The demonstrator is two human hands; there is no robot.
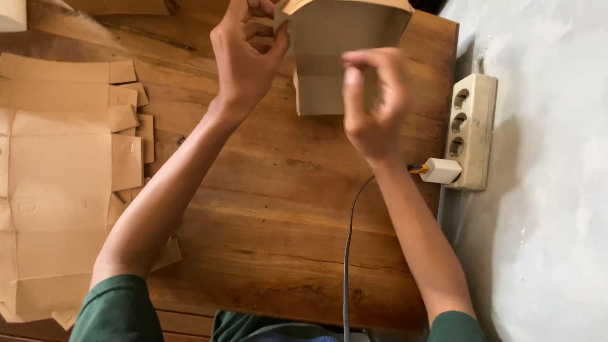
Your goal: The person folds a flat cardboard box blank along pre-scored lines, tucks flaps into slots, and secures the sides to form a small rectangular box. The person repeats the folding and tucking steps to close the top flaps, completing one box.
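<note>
Two hands [247,57] [373,104] pinch cardboard box [335,57] between grips.

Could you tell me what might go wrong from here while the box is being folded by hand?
1. The box is held up between the left hand and right hand; pinching too hard could crease a panel.
2. The right forearm lies over the cable to the plug in the power strip; a snag might tug it loose.
3. The left elbow is near the stack of flat cardboard and could shift it.
</note>
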